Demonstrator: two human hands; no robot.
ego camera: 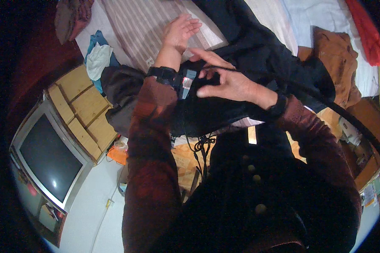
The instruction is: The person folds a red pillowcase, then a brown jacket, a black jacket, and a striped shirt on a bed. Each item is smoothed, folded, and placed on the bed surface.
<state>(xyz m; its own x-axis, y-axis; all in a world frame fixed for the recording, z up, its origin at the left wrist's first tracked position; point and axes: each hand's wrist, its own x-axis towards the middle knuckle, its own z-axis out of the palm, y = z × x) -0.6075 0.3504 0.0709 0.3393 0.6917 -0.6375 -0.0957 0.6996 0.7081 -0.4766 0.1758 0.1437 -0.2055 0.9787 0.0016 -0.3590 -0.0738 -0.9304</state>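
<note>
My left hand (182, 31) is stretched out above a striped cloth (136, 28), fingers extended and holding nothing. A black strap (162, 75) circles the left wrist. Beside that wrist is a small grey device (187, 83) with a bright patch; whether it is fixed to the strap cannot be told. My right hand (229, 83) hovers close to the device with its thumb and fingers spread, and nothing shows in its grasp. A dark band (278, 106) sits on the right wrist. Under both hands lies a black garment (253, 47), spread over the bed.
A black cable (342, 110) runs from near my right hand to the right edge. Thin black cords (202, 151) hang below the garment. A television (52, 155) and wooden drawers (82, 98) stand at left. Folded brown clothing (335, 63) lies at right, white and blue cloths (98, 60) at left.
</note>
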